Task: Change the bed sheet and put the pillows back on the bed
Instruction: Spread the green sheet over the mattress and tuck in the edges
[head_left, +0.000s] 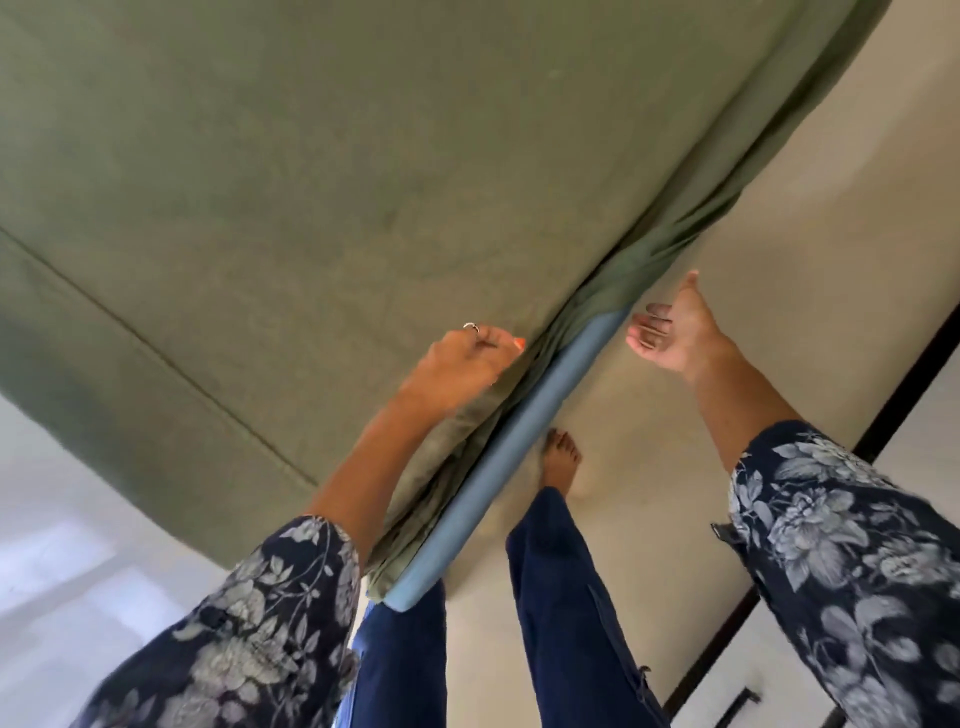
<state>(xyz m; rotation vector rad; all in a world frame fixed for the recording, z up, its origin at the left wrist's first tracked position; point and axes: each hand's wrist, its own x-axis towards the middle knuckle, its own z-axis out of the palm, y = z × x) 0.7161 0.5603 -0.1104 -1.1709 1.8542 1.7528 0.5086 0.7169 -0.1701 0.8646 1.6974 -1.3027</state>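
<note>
At the mattress (498, 447) edge my left hand (462, 364) grips the green sheet (311, 156). My right hand (670, 332) hangs open, empty. Pulling one-handed could bunch it.

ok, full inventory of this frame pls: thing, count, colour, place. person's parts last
bed sheet: 1, olive green, spread over the bed, its edge bunched along the near side
mattress edge: 1, blue, bare strip below the bunched sheet, running diagonally
floor: 1, beige, right of the bed
cabinet: 1, white with dark trim and a dark handle, far right
left hand: 1, ring on a finger, orange nail, on the sheet at the bed's edge; the grip cannot be made out
right hand: 1, open, palm up, in the air over the floor, holding nothing
sleeves: 2, navy floral, on both forearms
trouser legs: 2, dark blue, bottom centre
foot: 1, bare, on the floor beside the mattress
</note>
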